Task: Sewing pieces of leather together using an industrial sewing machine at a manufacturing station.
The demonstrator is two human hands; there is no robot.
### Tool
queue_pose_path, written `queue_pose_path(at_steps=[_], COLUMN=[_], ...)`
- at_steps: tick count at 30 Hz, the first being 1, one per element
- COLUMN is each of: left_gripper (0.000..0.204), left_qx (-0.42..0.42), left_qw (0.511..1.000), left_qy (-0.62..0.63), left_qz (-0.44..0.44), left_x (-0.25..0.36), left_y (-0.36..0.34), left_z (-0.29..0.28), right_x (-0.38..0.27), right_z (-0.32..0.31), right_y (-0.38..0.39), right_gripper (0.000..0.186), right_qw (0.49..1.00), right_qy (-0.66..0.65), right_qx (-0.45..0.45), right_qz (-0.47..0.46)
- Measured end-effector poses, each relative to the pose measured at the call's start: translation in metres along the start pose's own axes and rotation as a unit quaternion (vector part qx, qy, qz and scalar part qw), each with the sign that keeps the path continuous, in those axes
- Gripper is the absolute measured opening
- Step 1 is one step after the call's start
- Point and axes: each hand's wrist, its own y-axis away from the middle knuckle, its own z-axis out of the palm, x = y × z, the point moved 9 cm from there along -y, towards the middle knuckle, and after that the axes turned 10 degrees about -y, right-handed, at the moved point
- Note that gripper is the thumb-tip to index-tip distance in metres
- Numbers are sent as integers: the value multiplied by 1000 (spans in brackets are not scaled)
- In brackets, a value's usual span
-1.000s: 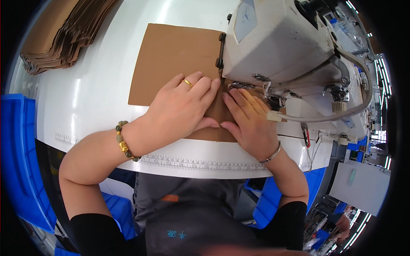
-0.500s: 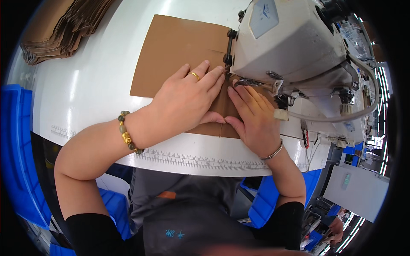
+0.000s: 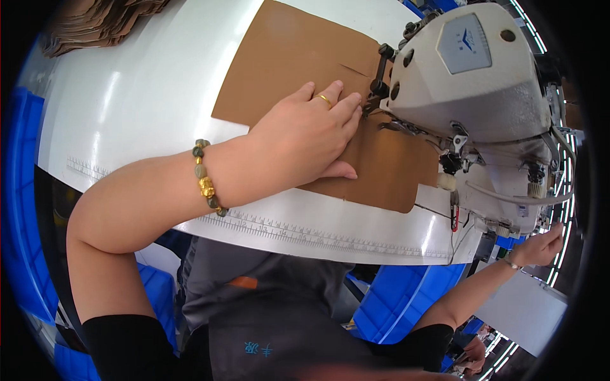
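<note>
My left hand (image 3: pixel 311 133) lies flat on a brown sheet (image 3: pixel 298 47), fingers stretched forward and the thumb out to the side. What the sheet is made of I cannot tell. Its right part passes under the head of a white sewing machine (image 3: pixel 470 82). The fingertips rest just left of the presser foot and needle area (image 3: pixel 376 105), partly hidden by the machine. A short slit shows in the sheet near the machine. Out to the right, beyond the table edge, my right hand (image 3: pixel 540 247) is raised with its fingers curled; whatever they hold, if anything, is hidden.
A stack of brown sheets (image 3: pixel 95 25) sits at the far left of the white table (image 3: pixel 152 95). A printed ruler scale (image 3: pixel 286 232) runs along the front edge. Red-handled snippers (image 3: pixel 454 213) lie by the machine. Blue bins (image 3: pixel 28 203) stand below, left and right.
My right hand has left the sheet and swung far right past the table edge. My left hand stays on the sheet. The whole view has shifted, showing more of the machine.
</note>
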Motion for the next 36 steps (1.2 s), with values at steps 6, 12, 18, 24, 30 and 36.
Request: queue_pose_path(at_steps=[6,12,18,24,30,36], left_gripper=[78,79,78,78,80,82], left_qx=[-4,-14,-12,-5,1,-4], left_qw=[1000,1000,1000,1000,1000,1000], left_qy=[12,-4,4,7,1,7], left_qz=[3,-3,-3,5,1,0], left_x=[1,1,2,1,2,0], left_y=[-1,1,0,0,0,0], left_z=[6,5,5,5,5,6], right_x=[289,292,289,280,279,272], right_z=[-1,0,-10,-4,-1,2], right_y=[-6,51,60,75,75,79], right_gripper=[50,47,47,44,40,36], right_qw=[945,878,887,872,860,859], right_qy=[-61,-203,-188,-225,-295,-304], right_qx=[-177,-95,-98,-83,-71,-78], right_qz=[267,423,411,427,410,405])
